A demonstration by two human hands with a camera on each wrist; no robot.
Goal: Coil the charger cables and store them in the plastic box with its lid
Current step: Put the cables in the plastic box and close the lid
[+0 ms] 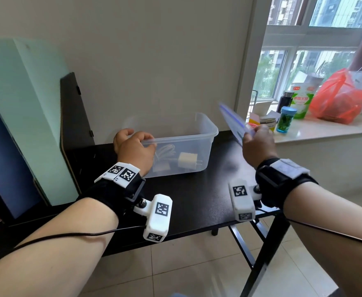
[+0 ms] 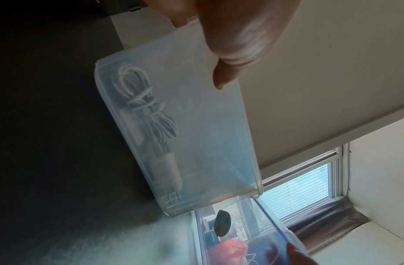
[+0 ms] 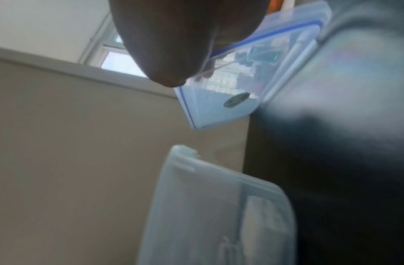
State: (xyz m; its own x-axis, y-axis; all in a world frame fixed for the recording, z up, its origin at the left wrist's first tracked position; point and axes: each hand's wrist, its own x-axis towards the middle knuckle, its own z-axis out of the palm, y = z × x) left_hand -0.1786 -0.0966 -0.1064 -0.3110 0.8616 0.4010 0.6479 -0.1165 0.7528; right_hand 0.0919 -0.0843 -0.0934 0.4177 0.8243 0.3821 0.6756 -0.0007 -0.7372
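Observation:
A clear plastic box (image 1: 199,142) stands on the black table (image 1: 197,200) near the wall. Inside it lie a coiled white cable (image 1: 165,152) and a white charger plug (image 1: 187,161); the left wrist view shows the coiled cable (image 2: 146,111) through the wall of the box (image 2: 196,143). My left hand (image 1: 134,148) grips the box's near left rim, thumb on the outside. My right hand (image 1: 258,142) holds the clear lid (image 1: 233,122) with a blue seal, tilted in the air to the right of the box. The right wrist view shows the lid (image 3: 246,86) above the box (image 3: 207,206).
A black panel (image 1: 75,112) and a pale green board (image 1: 26,116) lean against the wall at the left. On the window sill (image 1: 325,131) at the right stand a red plastic bag (image 1: 338,97), bottles and a green packet. Tiled floor lies below the table's front edge.

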